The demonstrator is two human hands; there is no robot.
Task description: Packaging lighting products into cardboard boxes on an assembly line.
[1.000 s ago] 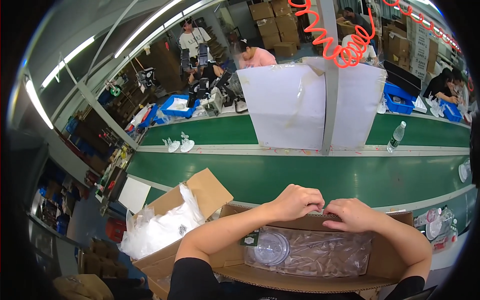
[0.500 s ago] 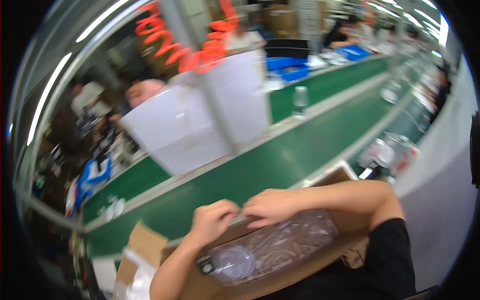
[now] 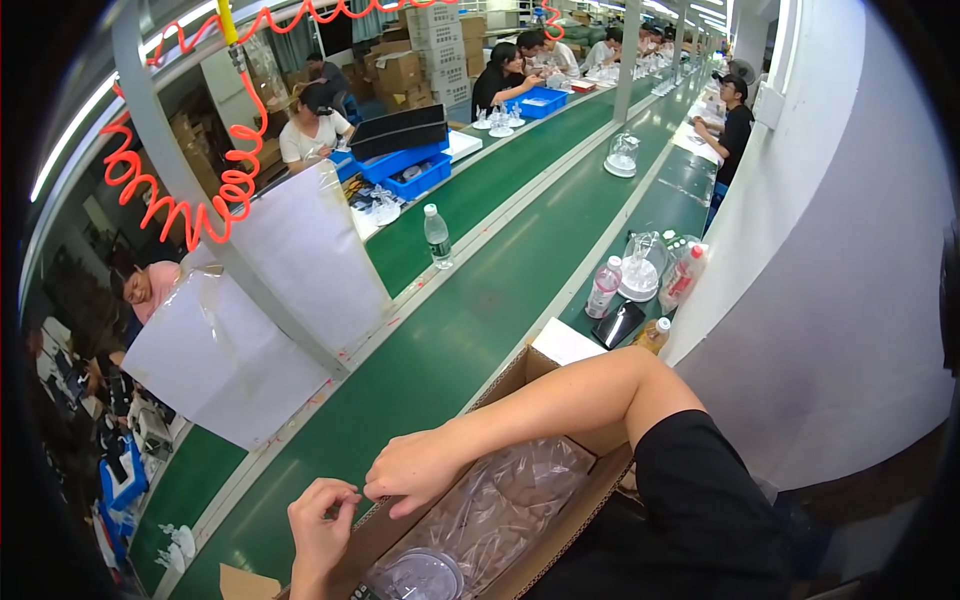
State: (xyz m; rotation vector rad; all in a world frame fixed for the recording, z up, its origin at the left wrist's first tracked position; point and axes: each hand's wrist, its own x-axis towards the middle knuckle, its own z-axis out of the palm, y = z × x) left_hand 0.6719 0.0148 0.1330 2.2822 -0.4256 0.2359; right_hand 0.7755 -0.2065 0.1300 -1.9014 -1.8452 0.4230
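Both hands, left hand [image 3: 322,520] and right hand [image 3: 412,470], pinch the cardboard box [image 3: 585,480] rim at lower centre; clear plastic bags [image 3: 500,500] fill it, beside the green conveyor belt [image 3: 420,370].

open cardboard box [image 3: 560,500] holding a clear crinkled plastic bag [image 3: 500,505]

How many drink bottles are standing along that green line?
4, maybe more hidden: a clear bottle on the belt's far side, a clear one, a red-capped one and a yellowish one beyond the cardboard box.
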